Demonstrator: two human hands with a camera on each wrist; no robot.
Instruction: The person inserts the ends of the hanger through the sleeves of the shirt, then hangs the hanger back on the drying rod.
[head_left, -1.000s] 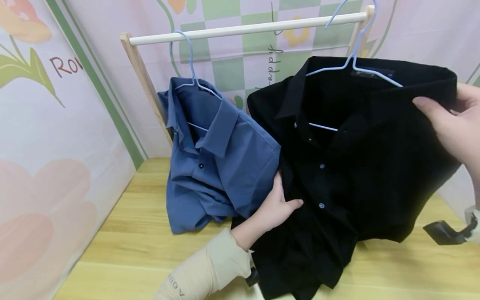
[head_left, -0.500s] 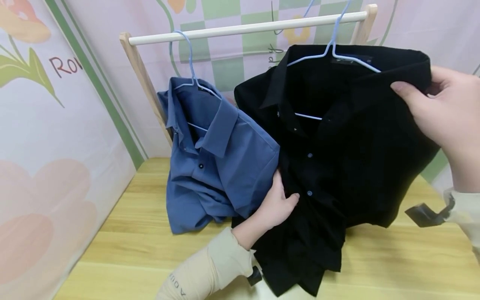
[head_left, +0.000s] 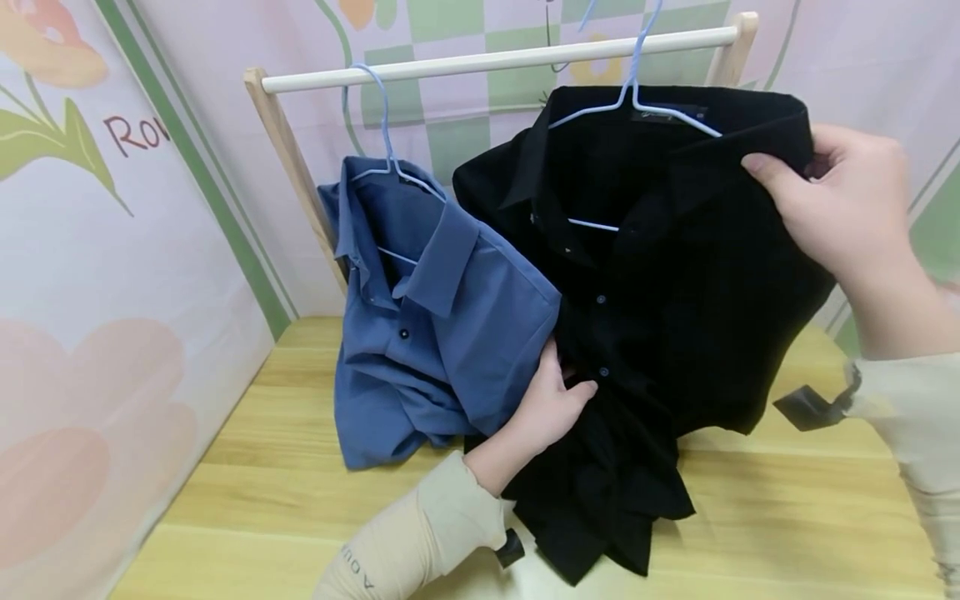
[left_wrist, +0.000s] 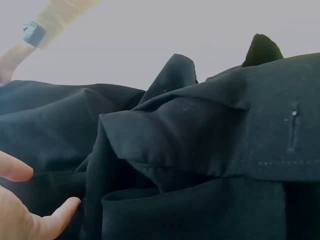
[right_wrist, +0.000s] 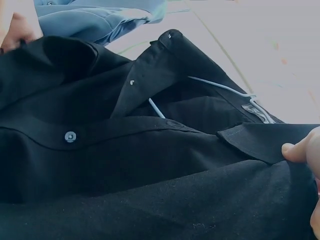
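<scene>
In the head view a black shirt (head_left: 697,275) hangs on a light blue hanger (head_left: 635,83), its hook reaching above the white rail. My right hand (head_left: 847,196) pinches the shirt's collar on the right side; the right wrist view shows the thumb (right_wrist: 297,150) on the collar cloth. A blue shirt (head_left: 495,292) hangs to the left on a second hanger (head_left: 386,125). Between the two shirts is my left hand (head_left: 551,404), thumb spread away from the fingers, whose tips are partly hidden by cloth. Black fabric (left_wrist: 165,135) fills the left wrist view beside that thumb.
The small rack has a white rail (head_left: 480,62) between wooden end posts (head_left: 285,158). It stands on a wooden table (head_left: 247,467) before a patterned backdrop (head_left: 457,92). Black straps (head_left: 813,407) hang near both cuffs.
My right hand has moved left with the black shirt, and its hanger hook has shifted left along the rail. My left hand and the blue shirt have stayed nearly still.
</scene>
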